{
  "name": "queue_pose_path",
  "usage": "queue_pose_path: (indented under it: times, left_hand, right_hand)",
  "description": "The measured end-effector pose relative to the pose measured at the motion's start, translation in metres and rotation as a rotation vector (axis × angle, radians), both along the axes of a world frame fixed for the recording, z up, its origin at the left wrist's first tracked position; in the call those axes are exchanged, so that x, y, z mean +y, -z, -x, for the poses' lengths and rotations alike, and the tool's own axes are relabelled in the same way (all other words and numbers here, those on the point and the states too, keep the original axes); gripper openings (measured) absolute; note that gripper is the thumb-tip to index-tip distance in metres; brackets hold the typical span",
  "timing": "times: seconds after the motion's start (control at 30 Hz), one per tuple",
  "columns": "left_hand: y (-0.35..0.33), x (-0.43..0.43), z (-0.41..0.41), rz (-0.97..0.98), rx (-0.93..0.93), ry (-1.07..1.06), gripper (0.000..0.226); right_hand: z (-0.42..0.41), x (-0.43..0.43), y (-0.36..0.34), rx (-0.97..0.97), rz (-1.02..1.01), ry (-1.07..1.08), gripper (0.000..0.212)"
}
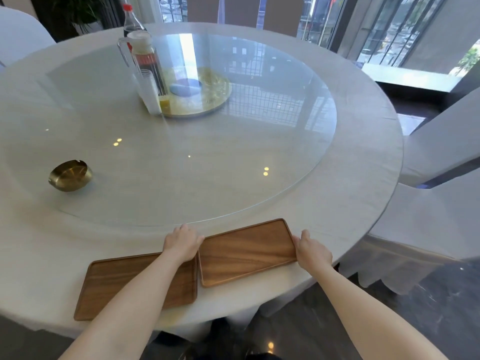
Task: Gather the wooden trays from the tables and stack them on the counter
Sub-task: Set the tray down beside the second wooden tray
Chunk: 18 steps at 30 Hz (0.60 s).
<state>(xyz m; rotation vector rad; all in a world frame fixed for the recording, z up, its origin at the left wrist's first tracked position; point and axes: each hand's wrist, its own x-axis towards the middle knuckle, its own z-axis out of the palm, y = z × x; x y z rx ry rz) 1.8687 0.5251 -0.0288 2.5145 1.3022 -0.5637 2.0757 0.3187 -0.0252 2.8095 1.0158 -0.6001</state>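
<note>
Two flat wooden trays lie side by side at the near edge of a round white-clothed table [363,178]. The right tray [246,252] sits angled, with its far right corner raised in the view. My left hand [181,242] rests on its left short edge, fingers curled over the rim. My right hand [313,249] grips its right short edge. The left tray [117,284] lies flat on the cloth, partly hidden under my left forearm. No counter is in view.
A glass turntable [259,152] covers the table's middle, carrying a brass ashtray [70,175], a cola bottle [132,20], a clear pitcher [145,71] and a gold centre plate [207,92]. White-covered chairs [441,152] stand right and far left. Dark floor lies below right.
</note>
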Motion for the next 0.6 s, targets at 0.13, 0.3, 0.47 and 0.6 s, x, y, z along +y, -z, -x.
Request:
queue_pose_path:
  times: [0.13, 0.3, 0.47, 0.6]
  left_hand:
    - [0.006, -0.003, -0.008, -0.004, 0.086, 0.016, 0.055]
    - [0.014, -0.003, -0.013, 0.018, 0.107, -0.029, 0.057]
    - [0.020, 0.001, -0.013, 0.062, 0.081, -0.046, 0.057]
    - [0.024, 0.007, -0.010, 0.085, 0.008, -0.058, 0.057]
  right_hand:
    - [-0.004, -0.005, 0.019, 0.057, 0.026, -0.003, 0.035]
    - [0.004, 0.001, 0.020, 0.129, -0.071, 0.135, 0.047]
    - [0.008, 0.003, 0.018, 0.161, -0.073, 0.206, 0.048]
    - [0.012, 0.001, 0.017, 0.194, -0.153, 0.307, 0.049]
